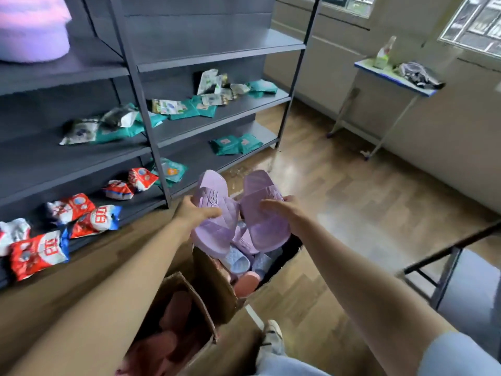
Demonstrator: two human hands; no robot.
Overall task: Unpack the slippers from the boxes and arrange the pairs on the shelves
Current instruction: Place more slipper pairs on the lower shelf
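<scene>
Holding one lilac slipper apiece, the two hands hover over the mouth of an open cardboard box (214,280). The left hand (199,213) has its fingers curled over the strap of the left slipper (214,185). The right hand (287,213) grips the right slipper (267,232) the same way, fingers laid across the top. Both slippers are tilted, far ends raised and near ends dipping toward the box, with their inner edges close together around the straps.

Down in that box lie more slippers in a loose heap: pale blue slippers (237,260), a pink slipper (245,283) and some lilac ones just under the held pair. A second box (195,291) stands nearer the person, touching the first, with reddish-pink slippers (173,321) inside, too blurred to count. A white shoe (272,337) on the person's foot shows beside it on the wooden floor (339,199).

To the left runs the dark grey shelving (217,47). Its lowest shelf carries red-and-white packets (40,251) lying unevenly. The shelves above hold teal packets (225,145) mixed with a few pale ones. At the top left sits a big round lilac thing (32,31), too blurred to name.

Against the far wall, well apart from the boxes, a small table (393,74) bears a bottle (383,52) and a dark bundle (417,74). A dark-framed table (447,248) juts in at the right edge.
</scene>
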